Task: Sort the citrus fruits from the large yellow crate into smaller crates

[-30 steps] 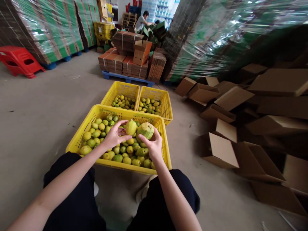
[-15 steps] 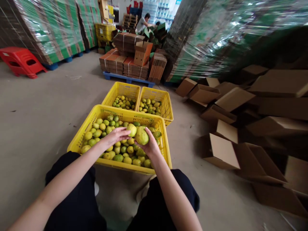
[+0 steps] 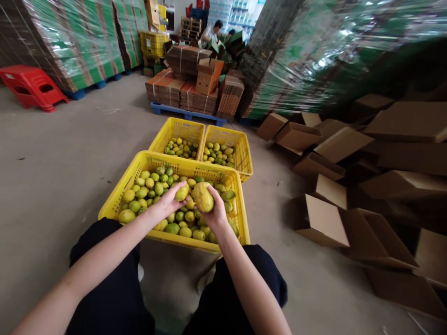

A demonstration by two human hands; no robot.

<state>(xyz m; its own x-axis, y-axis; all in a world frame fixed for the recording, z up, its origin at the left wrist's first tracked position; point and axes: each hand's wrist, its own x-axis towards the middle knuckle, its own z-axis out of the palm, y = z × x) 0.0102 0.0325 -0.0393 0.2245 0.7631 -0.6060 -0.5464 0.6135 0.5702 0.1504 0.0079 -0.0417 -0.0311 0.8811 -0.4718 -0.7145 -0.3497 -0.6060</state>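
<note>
My left hand [image 3: 171,202] is closed around a small yellow-green lemon [image 3: 182,192]. Beside it, my right hand [image 3: 217,211] grips a larger, bumpy yellow lemon [image 3: 203,197], with the thumb along its upper side. The two fruits are close together but apart. Both hands are above a large yellow plastic crate [image 3: 115,195], which holds many loose lemons [image 3: 159,188] in green and yellow. The fingertips under each held fruit are partly hidden.
Two smaller yellow crates [image 3: 246,156] with lemons adjoin the far side. Open cardboard boxes [image 3: 326,218] lie piled on the right. Flattened cartons [image 3: 200,97] sit on a blue pallet [image 3: 188,114] ahead. A red stool [image 3: 33,86] stands left; a person [image 3: 211,33] works at the back.
My left hand has closed more fully around its lemon and moved slightly left, away from the other fruit. The lemon in my right hand has been turned, showing another side.
</note>
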